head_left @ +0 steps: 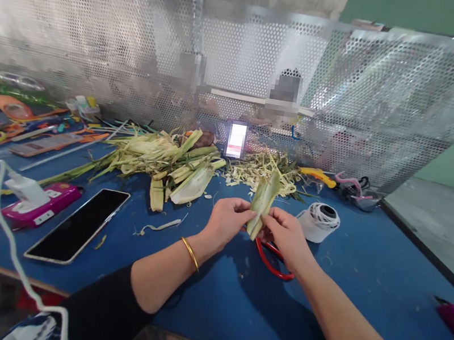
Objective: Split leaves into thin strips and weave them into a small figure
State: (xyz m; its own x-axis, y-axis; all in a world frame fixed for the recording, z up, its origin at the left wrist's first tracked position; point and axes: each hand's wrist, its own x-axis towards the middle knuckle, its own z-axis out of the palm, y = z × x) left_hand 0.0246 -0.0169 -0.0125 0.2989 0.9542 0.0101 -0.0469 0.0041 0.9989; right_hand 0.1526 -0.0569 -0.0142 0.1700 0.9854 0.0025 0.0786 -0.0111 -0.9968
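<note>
Husk piece: the pale green, folded husk piece (pixel 266 196) is held up in front of the person, over the tabletop (pixel 205 304), its long side running upward and away.
Left hand: the left hand (pixel 228 219) grips the piece's lower left edge, thumb on the near face; the fingers behind are mostly hidden.
Right hand: the right hand (pixel 286 234) pinches the opposite edge low down, probably so that the two grips steady the piece while its upper part stands free.
Red handle: a red loop handle (pixel 275 272), perhaps of scissors, lies below the right hand, seemingly kept within easy reach; its far end is hidden.
Spool: a spool of white thread (pixel 318 225) stands just beyond the right hand, likely upright so that it will not roll.
Husk heap: a heap of leafy husks (pixel 147 152) lies behind and to the left, with a pile of shredded strips (pixel 252 174) beside it, perhaps sorted apart by size.
Left side: a dark-screened phone (pixel 79 224) lies flat near a purple power strip (pixel 41 212).
Back: a perforated metal screen (pixel 252 36) edges the tabletop, presumably as a divider.
</note>
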